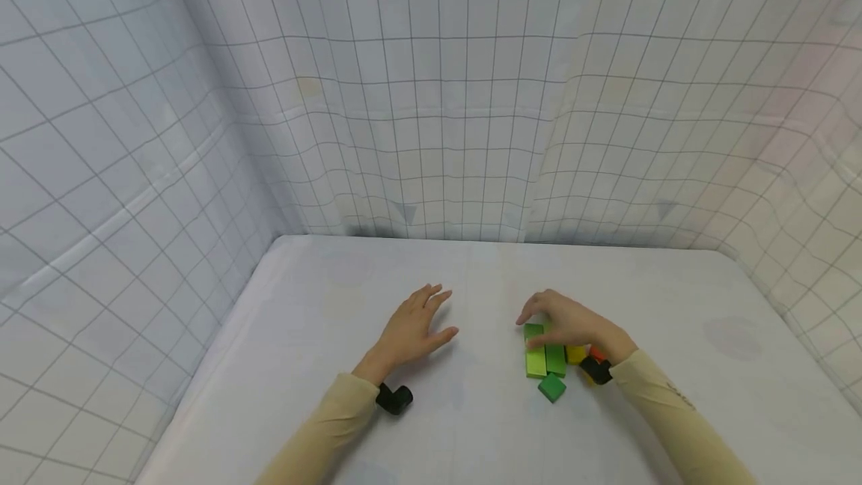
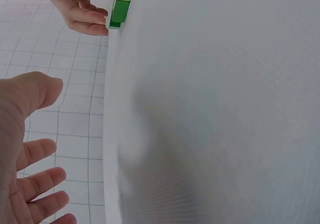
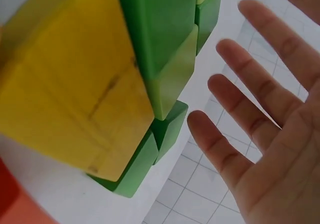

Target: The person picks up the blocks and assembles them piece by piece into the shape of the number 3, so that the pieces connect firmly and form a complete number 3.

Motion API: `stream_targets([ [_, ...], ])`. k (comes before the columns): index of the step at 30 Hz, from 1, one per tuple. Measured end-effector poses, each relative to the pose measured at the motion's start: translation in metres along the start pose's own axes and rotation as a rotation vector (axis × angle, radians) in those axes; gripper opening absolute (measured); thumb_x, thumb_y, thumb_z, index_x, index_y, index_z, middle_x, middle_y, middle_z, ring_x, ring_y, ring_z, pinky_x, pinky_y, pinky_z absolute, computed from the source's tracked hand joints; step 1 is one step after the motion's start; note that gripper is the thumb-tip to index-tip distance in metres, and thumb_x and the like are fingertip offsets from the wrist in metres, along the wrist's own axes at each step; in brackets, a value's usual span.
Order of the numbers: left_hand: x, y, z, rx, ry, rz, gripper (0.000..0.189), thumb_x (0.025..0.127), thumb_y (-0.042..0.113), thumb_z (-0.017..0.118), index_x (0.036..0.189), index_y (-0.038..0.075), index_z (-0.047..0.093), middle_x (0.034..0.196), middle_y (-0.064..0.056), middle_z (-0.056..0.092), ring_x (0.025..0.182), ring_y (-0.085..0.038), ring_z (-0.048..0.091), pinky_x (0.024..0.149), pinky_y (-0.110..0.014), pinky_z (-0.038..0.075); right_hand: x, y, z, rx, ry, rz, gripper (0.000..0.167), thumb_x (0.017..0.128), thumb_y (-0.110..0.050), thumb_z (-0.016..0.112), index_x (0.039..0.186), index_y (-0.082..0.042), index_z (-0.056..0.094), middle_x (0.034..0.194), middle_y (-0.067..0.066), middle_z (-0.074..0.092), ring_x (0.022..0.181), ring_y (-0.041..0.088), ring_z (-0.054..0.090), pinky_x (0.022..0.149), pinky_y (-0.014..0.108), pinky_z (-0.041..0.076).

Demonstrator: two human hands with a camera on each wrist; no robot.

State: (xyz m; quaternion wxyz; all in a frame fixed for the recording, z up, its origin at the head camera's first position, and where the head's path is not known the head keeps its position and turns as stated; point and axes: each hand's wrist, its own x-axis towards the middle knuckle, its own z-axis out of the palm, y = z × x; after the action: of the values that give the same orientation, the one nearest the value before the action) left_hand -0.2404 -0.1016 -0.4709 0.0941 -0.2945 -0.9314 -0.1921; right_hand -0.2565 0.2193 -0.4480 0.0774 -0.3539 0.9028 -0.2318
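Observation:
My left hand [image 1: 409,329] hovers over the left half of the white table with thumb and fingers spread, holding nothing. On the right, my right hand [image 1: 571,320] reaches over a cluster of coloured blocks, its fingers apart and nothing between them. Below it in the head view are a light green block [image 1: 536,365] and a darker green block [image 1: 555,362], side by side. A small green block [image 1: 552,388] sits nearer me, turned at an angle. The right wrist view shows a yellow block [image 3: 75,84] close up, beside the green ones; the fingers are extended just past them.
A red block [image 1: 597,354] lies partly hidden under the right wrist. Black wrist devices, one at the left wrist [image 1: 393,400], hang below both wrists. Gridded white curtains [image 1: 438,96] enclose the white table [image 1: 337,283] at the back and sides.

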Motion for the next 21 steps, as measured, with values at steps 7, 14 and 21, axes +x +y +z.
stream_targets([
  [7, -0.003, 0.003, 0.007, -0.133, 0.107, 0.005, 0.034, 0.094, 0.033, 0.060, 0.120, 0.012, 0.064, 0.117, -0.002, 0.056, 0.111, -0.021, 0.051, 0.082, -0.037, 0.047, 0.000, 0.003, -0.001, 0.066, -0.148, -0.076, 0.034, 0.075, -0.036, 0.079, 0.104, -0.021, 0.072, 0.118, 0.002, 0.056, 0.109, 0.026, 0.042, 0.091, 0.048, 0.037],
  [14, -0.003, 0.006, 0.012, -0.250, 0.133, -0.023, 0.023, 0.095, 0.028, 0.060, 0.110, 0.013, 0.069, 0.097, 0.005, 0.060, 0.094, -0.014, 0.055, 0.075, -0.031, 0.047, 0.004, 0.003, -0.003, 0.049, -0.190, -0.061, 0.025, 0.076, -0.033, 0.080, 0.098, -0.024, 0.074, 0.112, -0.003, 0.053, 0.107, 0.023, 0.041, 0.091, 0.045, 0.036],
  [21, -0.004, 0.006, 0.020, -0.357, 0.163, -0.046, 0.017, 0.094, 0.020, 0.061, 0.104, 0.010, 0.071, 0.085, 0.006, 0.059, 0.078, -0.010, 0.055, 0.069, -0.027, 0.046, 0.010, 0.002, 0.001, 0.036, -0.166, 0.003, 0.023, 0.073, -0.039, 0.080, 0.091, -0.025, 0.073, 0.103, -0.009, 0.051, 0.101, 0.019, 0.043, 0.088, 0.043, 0.037],
])
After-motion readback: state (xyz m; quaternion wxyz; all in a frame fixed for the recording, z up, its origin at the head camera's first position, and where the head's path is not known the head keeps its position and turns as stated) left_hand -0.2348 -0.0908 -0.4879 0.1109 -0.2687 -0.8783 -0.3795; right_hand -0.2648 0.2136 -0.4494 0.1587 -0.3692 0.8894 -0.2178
